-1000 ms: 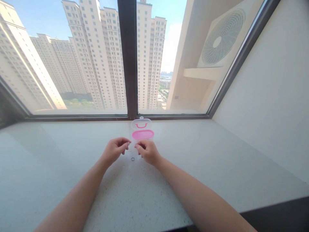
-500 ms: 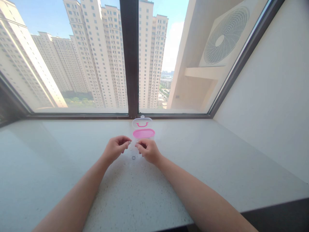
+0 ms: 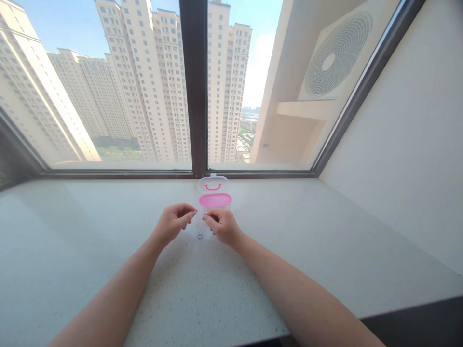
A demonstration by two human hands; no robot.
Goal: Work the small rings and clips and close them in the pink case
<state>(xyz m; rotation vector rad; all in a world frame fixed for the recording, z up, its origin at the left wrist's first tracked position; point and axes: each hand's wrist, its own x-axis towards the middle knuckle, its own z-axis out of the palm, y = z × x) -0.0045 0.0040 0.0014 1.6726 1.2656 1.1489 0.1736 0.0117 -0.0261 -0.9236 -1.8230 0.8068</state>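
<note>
Pink and clear plastic make up one small container (image 3: 215, 194), seen by the head camera standing open on a pale speckled sill (image 3: 202, 299). Its single lid (image 3: 212, 182) is tipped up behind it, with one pink curved handle (image 3: 212, 189). Compared with half a second ago, almost nothing differs: both hands and the ring keep their places near the container. Two hands are counted. The left hand (image 3: 177, 220), left of the container and nearer the viewer, has thumb and forefinger narrowed to a pinch. The right hand (image 3: 221, 224), just in front of the container and hiding its lower part, is bent into a similar pinch. Whether either grips something tiny, I cannot tell. One thin ring (image 3: 200, 236) lies in front of the container, slightly left, between the hands.
</note>
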